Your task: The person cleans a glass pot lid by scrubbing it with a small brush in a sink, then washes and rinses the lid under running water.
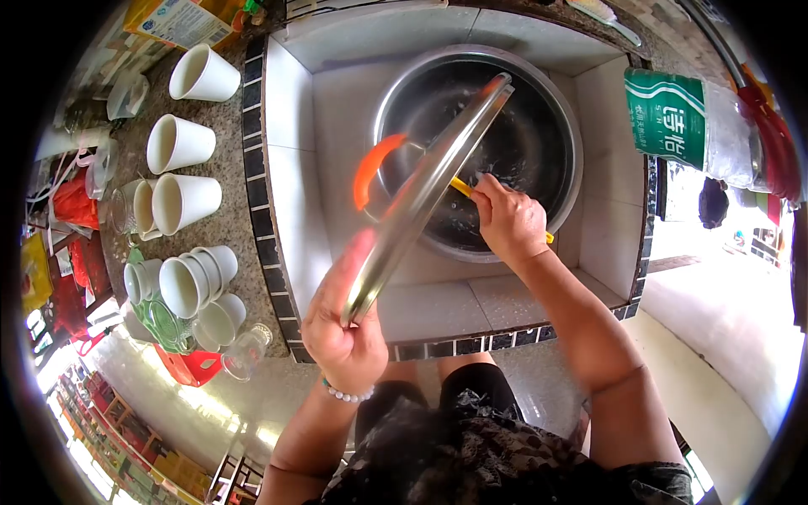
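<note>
A round metal lid [421, 206] with an orange handle [376, 171] is tilted nearly edge-on above the tiled sink [438, 307]. My left hand [345, 324] grips its lower rim, wearing a beaded bracelet at the wrist. The fingers of my right hand [511, 217] are closed round a yellow-handled tool [461, 187], whose far end is hidden behind the lid. Under the lid and my right hand sits a large metal basin [575, 151] with water in it.
White cups [204, 74], some stacked, stand along the left counter [240, 156]. A clear glass [247, 352] lies near its front corner. At the right edge is a green-labelled plastic bag [665, 118]. A white brush [604, 18] rests beyond the sink.
</note>
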`<move>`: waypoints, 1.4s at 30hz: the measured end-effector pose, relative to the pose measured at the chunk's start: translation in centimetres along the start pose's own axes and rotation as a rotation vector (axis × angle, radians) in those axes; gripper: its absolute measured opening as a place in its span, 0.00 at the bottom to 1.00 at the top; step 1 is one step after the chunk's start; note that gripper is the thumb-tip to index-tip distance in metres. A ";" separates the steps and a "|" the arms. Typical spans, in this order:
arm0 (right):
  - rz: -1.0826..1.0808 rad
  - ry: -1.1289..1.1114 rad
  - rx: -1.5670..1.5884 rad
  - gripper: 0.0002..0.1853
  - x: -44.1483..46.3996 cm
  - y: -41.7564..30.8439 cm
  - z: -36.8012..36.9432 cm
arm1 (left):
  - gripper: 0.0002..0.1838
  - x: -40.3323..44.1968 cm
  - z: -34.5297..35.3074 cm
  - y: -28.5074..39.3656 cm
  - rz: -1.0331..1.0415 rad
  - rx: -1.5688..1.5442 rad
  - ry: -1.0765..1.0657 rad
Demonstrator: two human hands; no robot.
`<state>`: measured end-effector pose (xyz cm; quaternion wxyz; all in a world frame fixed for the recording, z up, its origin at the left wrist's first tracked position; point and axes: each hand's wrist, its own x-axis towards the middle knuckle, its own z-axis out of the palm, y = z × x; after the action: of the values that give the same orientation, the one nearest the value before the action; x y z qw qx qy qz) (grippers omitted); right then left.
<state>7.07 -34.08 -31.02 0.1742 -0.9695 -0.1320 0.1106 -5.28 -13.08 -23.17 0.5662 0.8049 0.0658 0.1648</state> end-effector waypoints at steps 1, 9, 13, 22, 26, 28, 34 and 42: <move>0.026 0.004 -0.019 0.04 -0.4 -0.8 0.2 | 0.22 0.0 0.1 0.1 -0.001 -0.002 -0.004; -0.022 -0.039 0.088 0.03 -2.6 -1.0 1.0 | 0.24 -2.5 -0.6 -1.0 -0.017 -0.078 -0.015; 0.006 -0.075 0.065 0.05 -3.9 -2.2 1.2 | 0.25 -2.7 -1.2 -0.4 -0.109 0.040 -0.111; 0.016 -0.019 0.084 0.07 -2.5 -2.8 1.0 | 0.29 -2.1 -2.8 -0.3 -0.778 -0.203 -0.203; 0.050 0.013 0.058 0.06 -0.9 -2.1 1.5 | 0.26 -6.1 -0.2 -5.3 -0.768 -0.383 0.070; 0.078 0.014 0.024 0.06 -0.4 -1.8 1.5 | 0.27 -5.5 1.7 -4.3 -0.671 -0.446 0.136; -0.002 0.053 0.005 0.06 0.5 -2.2 0.8 | 0.26 -3.6 1.1 -4.3 -0.459 -0.243 -0.061; 0.029 -0.327 0.049 0.05 -5.6 -5.7 -0.2 | 0.24 -5.2 1.2 -4.9 -0.363 -0.131 -0.003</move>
<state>0.63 -30.58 -27.79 0.1723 -0.9359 -0.1417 0.2727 -9.40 -13.95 -29.12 0.6379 0.7415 0.1983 0.0626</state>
